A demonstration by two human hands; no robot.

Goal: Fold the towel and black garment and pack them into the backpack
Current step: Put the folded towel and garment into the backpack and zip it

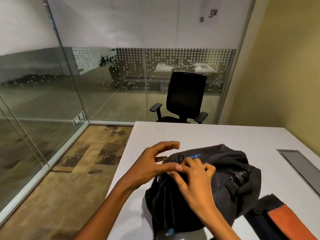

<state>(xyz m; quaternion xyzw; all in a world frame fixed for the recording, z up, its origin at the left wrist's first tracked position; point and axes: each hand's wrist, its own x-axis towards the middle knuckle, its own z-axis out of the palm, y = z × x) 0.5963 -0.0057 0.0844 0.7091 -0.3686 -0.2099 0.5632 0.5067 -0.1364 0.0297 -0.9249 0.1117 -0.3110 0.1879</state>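
Here the black backpack [216,179] lies on its side on the white bench [216,134], near the person's edge, with its zipped top turned toward the hands, which looks like a way to get at the opening without lifting the bag. The right hand [194,179] sits on top of the backpack with its fingers curled down into the dark fabric by the zip line, pinching something small there; it is probably a zip puller or the edge of the opening, though the exact thing between the fingertips is too dark to tell. The left hand [155,163] hovers beside it at the bag's left end, fingers spread and loosely bent, thumb stretched toward the right hand's fingers, holding nothing I can make out; it seems placed to steady the bag while the other hand works. At the lower right corner a folded piece of cloth [284,220], dark with an orange band, rests on the bench just beside the backpack; it may be the towel. The black garment cannot be told apart from the backpack's own fabric. A black office chair [185,97] stands beyond the far edge.
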